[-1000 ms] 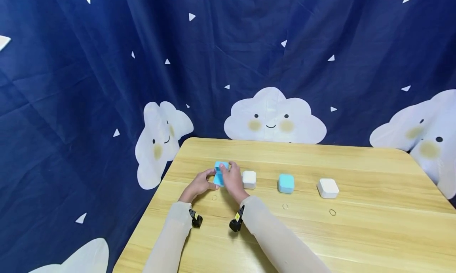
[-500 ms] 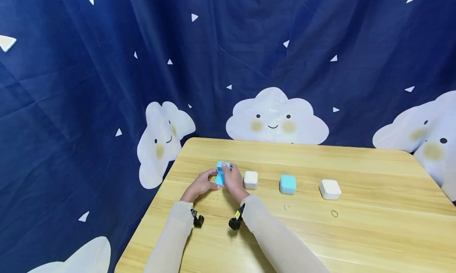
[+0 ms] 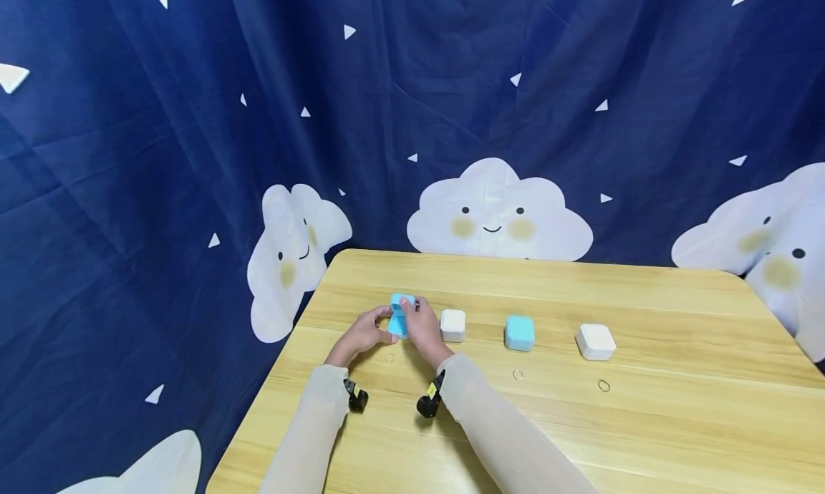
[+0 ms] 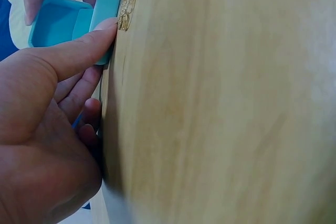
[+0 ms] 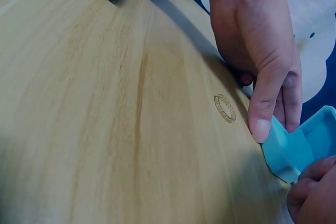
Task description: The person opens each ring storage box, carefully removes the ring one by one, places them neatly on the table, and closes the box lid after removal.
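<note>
A small light-blue ring box [image 3: 397, 327] stands on the table with its lid raised, at the left of the head view. My left hand [image 3: 362, 333] grips its base from the left, the thumb along the near side in the left wrist view. From the right, my right hand [image 3: 422, 329] holds the raised lid, its thumb at the front of it. The box's inner tray [image 5: 296, 150] shows plain blue in the right wrist view, partly covered by the right fingers. Just in front of the box lies a gold-coloured openwork ring [image 4: 127, 9], which neither hand touches.
To the right stand a white box [image 3: 453, 325], a second light-blue box [image 3: 519, 333] and another white box [image 3: 596, 341], all closed. Two more rings lie before them, one pale [image 3: 518, 374] and one darker [image 3: 604, 385]. A dark blue curtain [image 3: 387, 122] hangs behind the wooden table [image 3: 677, 422].
</note>
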`<state>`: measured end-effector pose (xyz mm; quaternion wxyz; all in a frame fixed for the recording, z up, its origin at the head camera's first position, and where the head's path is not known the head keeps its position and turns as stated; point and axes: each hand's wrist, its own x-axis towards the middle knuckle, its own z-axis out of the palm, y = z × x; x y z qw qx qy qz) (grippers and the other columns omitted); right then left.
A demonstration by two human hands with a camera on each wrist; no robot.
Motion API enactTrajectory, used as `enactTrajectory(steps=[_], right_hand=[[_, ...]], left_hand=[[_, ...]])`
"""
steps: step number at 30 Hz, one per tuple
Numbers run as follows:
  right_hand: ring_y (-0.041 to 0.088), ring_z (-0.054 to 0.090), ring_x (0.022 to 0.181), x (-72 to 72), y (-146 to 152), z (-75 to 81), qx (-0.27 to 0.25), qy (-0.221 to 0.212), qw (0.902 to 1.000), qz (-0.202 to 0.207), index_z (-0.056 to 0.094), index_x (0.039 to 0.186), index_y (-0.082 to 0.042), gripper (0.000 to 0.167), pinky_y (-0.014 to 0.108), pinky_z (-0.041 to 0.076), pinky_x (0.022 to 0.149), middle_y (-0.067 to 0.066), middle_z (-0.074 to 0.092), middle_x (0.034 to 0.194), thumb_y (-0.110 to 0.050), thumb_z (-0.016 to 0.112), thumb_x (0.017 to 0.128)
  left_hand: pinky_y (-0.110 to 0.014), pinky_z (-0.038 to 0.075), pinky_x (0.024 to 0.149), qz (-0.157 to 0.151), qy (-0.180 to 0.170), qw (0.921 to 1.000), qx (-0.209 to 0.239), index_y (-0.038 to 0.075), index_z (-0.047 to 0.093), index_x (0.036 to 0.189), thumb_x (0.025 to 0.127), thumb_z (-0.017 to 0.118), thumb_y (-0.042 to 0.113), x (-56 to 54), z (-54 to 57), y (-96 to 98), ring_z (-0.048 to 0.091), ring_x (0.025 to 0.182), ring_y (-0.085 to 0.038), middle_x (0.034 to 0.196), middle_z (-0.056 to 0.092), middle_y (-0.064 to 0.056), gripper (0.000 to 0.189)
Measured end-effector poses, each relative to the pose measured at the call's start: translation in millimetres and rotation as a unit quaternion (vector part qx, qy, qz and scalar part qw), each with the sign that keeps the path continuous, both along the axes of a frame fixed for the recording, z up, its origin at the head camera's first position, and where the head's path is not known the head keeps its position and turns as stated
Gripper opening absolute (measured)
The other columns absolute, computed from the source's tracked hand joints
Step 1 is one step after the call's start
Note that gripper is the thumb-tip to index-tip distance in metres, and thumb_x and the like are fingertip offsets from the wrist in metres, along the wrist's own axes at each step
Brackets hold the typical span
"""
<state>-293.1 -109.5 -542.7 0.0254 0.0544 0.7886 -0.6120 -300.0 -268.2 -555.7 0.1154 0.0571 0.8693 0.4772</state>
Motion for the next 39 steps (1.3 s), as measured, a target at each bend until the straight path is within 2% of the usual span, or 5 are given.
enactTrajectory(steps=[8, 22, 32, 39], right_hand=[[0.034, 0.050, 0.136, 0.3, -1, -2.1, -0.006, 0.005, 1.0000, 0.003, 0.049, 0.145, -0.003, 0.055, 0.050, 0.042, 0.111, 0.018, 0.054, 0.146, -0.042, 0.049, 0.105], [0.033, 0.044, 0.141, 5.4, 0, -1.6, -0.026, 0.010, 0.9994, 0.020, 0.044, 0.148, -0.001, 0.055, 0.050, 0.039, 0.114, 0.018, 0.048, 0.152, -0.035, 0.051, 0.106], [0.036, 0.047, 0.139, 8.3, 0, -3.4, -0.030, 0.025, 0.9989, 0.025, 0.046, 0.146, 0.000, 0.049, 0.049, 0.040, 0.113, 0.021, 0.050, 0.149, -0.025, 0.054, 0.105], [0.035, 0.048, 0.137, 11.0, 2, -1.9, -0.012, 0.029, 0.9989, 0.035, 0.047, 0.146, -0.002, 0.048, 0.049, 0.042, 0.112, 0.021, 0.052, 0.147, -0.020, 0.056, 0.103]], left_hand=[[-0.054, 0.028, 0.120, 0.001, 0.008, 1.0000, 0.005, 0.008, 0.056, 0.141, 0.081, 0.080, 0.004, -3.2, -5.9, -1.6, 0.041, 0.142, -0.036, 0.143, 0.057, -0.013, 0.064], [-0.054, 0.027, 0.120, -0.001, -0.001, 0.9999, 0.012, 0.009, 0.056, 0.141, 0.083, 0.080, 0.005, -0.2, -1.5, -1.0, 0.040, 0.143, -0.036, 0.143, 0.057, -0.013, 0.063], [-0.056, 0.027, 0.120, -0.004, -0.004, 0.9999, 0.011, 0.009, 0.057, 0.141, 0.082, 0.080, 0.005, -0.3, -2.1, -1.9, 0.042, 0.141, -0.036, 0.143, 0.057, -0.012, 0.063], [-0.055, 0.025, 0.121, -0.004, -0.003, 0.9998, 0.018, 0.009, 0.056, 0.142, 0.081, 0.081, 0.005, -0.1, 0.0, -1.1, 0.039, 0.144, -0.035, 0.147, 0.055, -0.011, 0.066]])
